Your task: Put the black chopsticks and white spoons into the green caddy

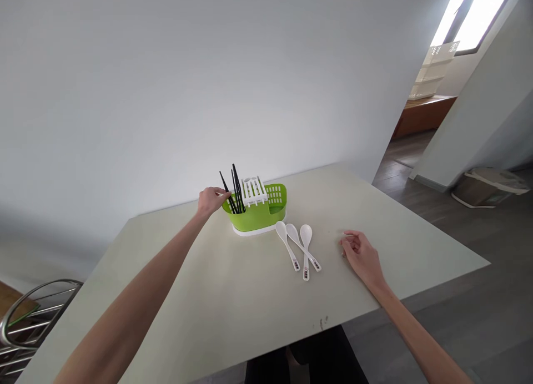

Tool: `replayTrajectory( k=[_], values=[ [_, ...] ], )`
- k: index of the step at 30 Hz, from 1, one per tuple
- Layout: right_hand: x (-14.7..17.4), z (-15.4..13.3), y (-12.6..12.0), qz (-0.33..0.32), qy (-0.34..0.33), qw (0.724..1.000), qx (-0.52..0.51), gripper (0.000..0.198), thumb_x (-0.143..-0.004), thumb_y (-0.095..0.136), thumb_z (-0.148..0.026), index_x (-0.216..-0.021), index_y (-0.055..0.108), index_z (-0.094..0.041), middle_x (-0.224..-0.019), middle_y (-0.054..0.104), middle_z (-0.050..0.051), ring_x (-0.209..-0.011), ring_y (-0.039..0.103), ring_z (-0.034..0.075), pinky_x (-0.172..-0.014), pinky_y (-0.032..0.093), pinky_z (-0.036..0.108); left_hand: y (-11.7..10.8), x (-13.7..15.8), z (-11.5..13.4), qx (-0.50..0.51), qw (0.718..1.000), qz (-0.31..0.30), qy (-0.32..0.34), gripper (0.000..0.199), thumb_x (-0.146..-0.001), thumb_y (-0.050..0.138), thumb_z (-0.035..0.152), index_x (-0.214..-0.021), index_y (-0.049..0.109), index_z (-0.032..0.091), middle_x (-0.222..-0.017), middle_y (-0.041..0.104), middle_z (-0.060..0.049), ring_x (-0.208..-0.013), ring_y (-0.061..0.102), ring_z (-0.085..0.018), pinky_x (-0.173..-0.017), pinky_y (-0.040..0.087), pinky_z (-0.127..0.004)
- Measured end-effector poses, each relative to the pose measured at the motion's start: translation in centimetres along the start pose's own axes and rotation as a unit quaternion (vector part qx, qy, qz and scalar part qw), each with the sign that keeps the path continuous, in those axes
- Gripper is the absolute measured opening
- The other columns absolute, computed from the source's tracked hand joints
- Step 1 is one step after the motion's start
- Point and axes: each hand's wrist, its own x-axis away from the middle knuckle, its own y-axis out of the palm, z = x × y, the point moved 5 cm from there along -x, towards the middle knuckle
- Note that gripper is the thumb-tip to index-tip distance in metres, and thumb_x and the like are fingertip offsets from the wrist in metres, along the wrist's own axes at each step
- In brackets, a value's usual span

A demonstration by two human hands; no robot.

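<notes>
A green cutlery holder (254, 220) with a white base stands near the wall. In its left compartment several black chopsticks (238, 192) lean upright, their tips above the rim. My left hand (211, 200) is at that compartment, its thumb and fingers pinched on the leftmost chopstick (225, 184). Three white spoons lie in front of the holder: a left spoon (287, 244), a middle spoon (300, 243) and a right spoon (306, 241), the last two crossing at their handles. To the right of the spoons, my right hand (363, 257) rests on the table, fingers loosely curled, holding nothing visible.
A white slotted rack (254, 191) sits across the holder's middle. The pale table (200, 317) meets the wall (208, 95) behind the holder. A metal-framed chair (37, 323) stands at lower left, and a bin (487, 187) is on the floor at right.
</notes>
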Motion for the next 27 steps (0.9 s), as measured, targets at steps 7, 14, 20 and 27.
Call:
replayTrajectory(
  k=[7, 14, 20, 27],
  values=[
    [0.0, 0.1, 0.0, -0.005, 0.003, 1.000, -0.004, 0.037, -0.093, 0.055, -0.049, -0.119, 0.059, -0.023, -0.095, 0.078, 0.005, -0.070, 0.071, 0.020, -0.075, 0.054, 0.035, 0.3, 1.0, -1.1, 0.104, 0.994, 0.020, -0.020, 0.047, -0.073, 0.084, 0.054, -0.106, 0.075, 0.021, -0.124, 0.076, -0.011, -0.105, 0.072, -0.027, -0.085, 0.055, -0.033],
    [-0.2, 0.6, 0.1, -0.007, -0.002, 1.000, 0.002, 0.035, -0.091, 0.056, -0.046, -0.117, 0.060, -0.022, -0.093, 0.078, 0.004, -0.069, 0.070, 0.020, -0.076, 0.054, 0.036, -0.6, 5.8, -5.7, 0.155, 0.979, 0.097, -0.089, 0.045, -0.094, 0.058, 0.059, -0.111, 0.065, 0.018, -0.129, 0.071, -0.017, -0.117, 0.067, -0.028, -0.097, 0.053, -0.038],
    [-0.3, 0.8, 0.1, -0.003, -0.030, 0.999, 0.035, 0.036, -0.091, 0.054, -0.048, -0.113, 0.063, -0.022, -0.092, 0.077, 0.005, -0.071, 0.070, 0.020, -0.079, 0.053, 0.037, 0.6, 16.3, -11.2, 0.162, 0.980, 0.063, -0.099, 0.043, -0.088, 0.061, 0.061, -0.100, 0.066, 0.020, -0.119, 0.074, -0.017, -0.114, 0.069, -0.033, -0.098, 0.054, -0.044],
    [0.1, -3.1, 2.3, -0.072, -0.111, 0.976, 0.173, 0.038, -0.099, 0.041, -0.045, -0.118, 0.063, -0.021, -0.116, 0.072, 0.011, -0.100, 0.070, 0.022, -0.091, 0.054, 0.036, -0.9, 24.6, -14.0, 0.135, 0.989, 0.036, -0.056, 0.051, -0.092, 0.053, 0.068, -0.108, 0.069, 0.022, -0.113, 0.077, -0.010, -0.106, 0.071, -0.030, -0.096, 0.054, -0.043]
  ],
)
